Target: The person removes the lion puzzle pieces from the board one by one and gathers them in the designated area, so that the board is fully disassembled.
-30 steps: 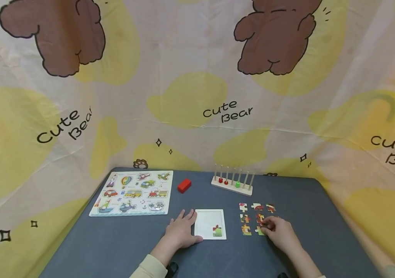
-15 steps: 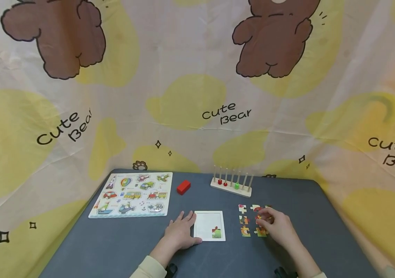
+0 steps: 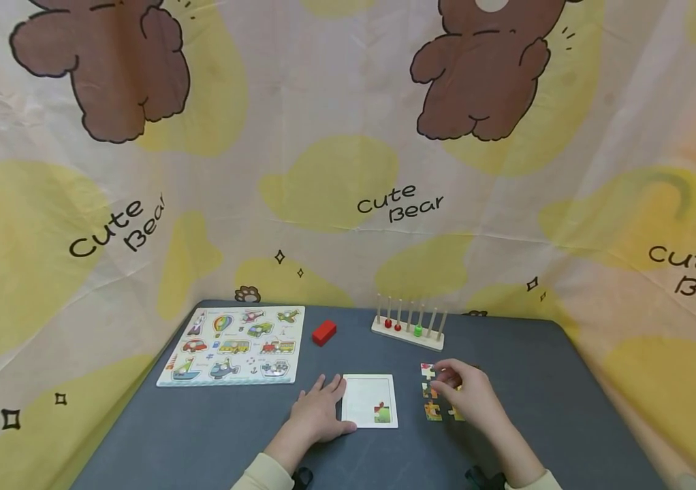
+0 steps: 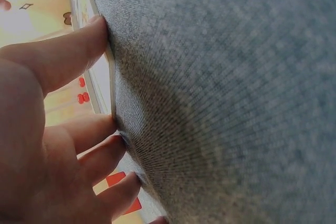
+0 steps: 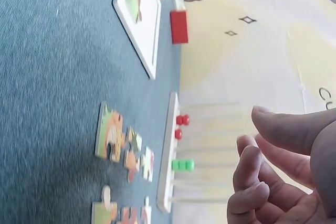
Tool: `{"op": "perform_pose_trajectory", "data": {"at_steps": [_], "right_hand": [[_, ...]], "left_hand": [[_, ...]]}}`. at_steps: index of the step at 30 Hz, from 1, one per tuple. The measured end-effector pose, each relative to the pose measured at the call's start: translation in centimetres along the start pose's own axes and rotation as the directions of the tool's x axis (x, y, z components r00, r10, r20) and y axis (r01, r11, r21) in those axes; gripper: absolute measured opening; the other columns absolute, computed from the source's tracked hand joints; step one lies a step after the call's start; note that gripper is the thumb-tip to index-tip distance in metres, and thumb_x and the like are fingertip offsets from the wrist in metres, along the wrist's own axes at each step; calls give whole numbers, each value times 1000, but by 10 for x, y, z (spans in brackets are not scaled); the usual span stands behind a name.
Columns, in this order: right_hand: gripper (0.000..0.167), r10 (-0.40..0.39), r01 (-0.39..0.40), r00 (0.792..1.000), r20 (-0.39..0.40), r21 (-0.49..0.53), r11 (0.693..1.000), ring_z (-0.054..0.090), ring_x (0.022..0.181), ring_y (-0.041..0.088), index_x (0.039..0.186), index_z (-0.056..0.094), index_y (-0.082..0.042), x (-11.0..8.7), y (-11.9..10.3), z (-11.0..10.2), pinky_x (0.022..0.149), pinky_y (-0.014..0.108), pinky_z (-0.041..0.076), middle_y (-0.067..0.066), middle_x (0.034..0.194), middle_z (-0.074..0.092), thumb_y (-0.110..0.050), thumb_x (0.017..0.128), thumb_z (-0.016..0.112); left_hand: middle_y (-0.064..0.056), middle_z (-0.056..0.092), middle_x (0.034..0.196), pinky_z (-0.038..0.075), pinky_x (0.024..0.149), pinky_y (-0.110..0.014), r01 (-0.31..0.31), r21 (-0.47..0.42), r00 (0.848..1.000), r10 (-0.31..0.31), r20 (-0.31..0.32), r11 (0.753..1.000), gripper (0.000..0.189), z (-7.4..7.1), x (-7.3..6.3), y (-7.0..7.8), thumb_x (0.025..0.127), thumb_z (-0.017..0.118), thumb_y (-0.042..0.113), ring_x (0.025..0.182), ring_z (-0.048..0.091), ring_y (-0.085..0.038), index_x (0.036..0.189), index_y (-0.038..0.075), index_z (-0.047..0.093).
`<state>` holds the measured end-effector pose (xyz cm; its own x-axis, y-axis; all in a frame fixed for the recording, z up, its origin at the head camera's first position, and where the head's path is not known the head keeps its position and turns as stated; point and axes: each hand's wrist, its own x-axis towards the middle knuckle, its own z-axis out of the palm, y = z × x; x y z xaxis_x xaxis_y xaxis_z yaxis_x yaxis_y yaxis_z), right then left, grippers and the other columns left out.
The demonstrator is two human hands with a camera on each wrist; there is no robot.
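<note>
In the head view, my left hand (image 3: pixel 317 410) rests with spread fingers on the left edge of a white puzzle tray (image 3: pixel 359 391). Thumb and fingertips line that edge in the left wrist view. One green and red jigsaw piece (image 3: pixel 382 413) lies in the tray's lower right corner. To the right, my right hand (image 3: pixel 469 395) is above the loose jigsaw pieces (image 3: pixel 432 411) and hides several of them. Its fingers are loosely bent and its thumb (image 5: pixel 283 127) stands apart from them, with nothing between, in the right wrist view.
A white board (image 3: pixel 222 381) with vehicle pictures lies at the back left. Beside it is a red block (image 3: pixel 324 333). A wooden peg stand (image 3: pixel 406 334) with red and green beads stands at the back, behind the loose pieces. A printed cloth hangs behind the table.
My right hand has moved left and away from me, from the lower right pieces to over the left column. My left hand stays on the tray.
</note>
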<state>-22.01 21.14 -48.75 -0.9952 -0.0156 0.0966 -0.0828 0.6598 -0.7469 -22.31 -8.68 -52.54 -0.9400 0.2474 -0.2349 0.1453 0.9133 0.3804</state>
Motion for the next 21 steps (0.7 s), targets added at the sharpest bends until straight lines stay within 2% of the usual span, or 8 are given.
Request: {"op": "perform_pose_trajectory", "data": {"at_steps": [5,12,21], "right_hand": [[31,-11,10,1000,18,12,1000,57,68,12,116,71,-9,0,-6,12,58,24,49,-4,81,67,-11,86,80],[28,-29,27,998,59,36,999,56,67,12,111,72,-10,1,-11,30,57,24,46,-6,79,66,-11,85,81],[28,-104,97,984,143,52,994,57,68,11,111,71,-6,2,-12,51,59,22,48,-4,82,65,-12,86,80]], "left_hand": [[-6,42,160,26,115,-70,1,4,1000,-1,-1,1000,89,0,0,-1,80,80,52,151,29,-37,153,14,46],[-5,42,160,27,115,-69,4,10,1000,-4,2,1000,89,1,1,0,79,80,53,151,29,-37,153,14,46],[-6,42,160,27,115,-69,2,10,1000,-2,-6,1000,89,1,0,0,79,80,53,151,29,-37,153,14,46]]}}
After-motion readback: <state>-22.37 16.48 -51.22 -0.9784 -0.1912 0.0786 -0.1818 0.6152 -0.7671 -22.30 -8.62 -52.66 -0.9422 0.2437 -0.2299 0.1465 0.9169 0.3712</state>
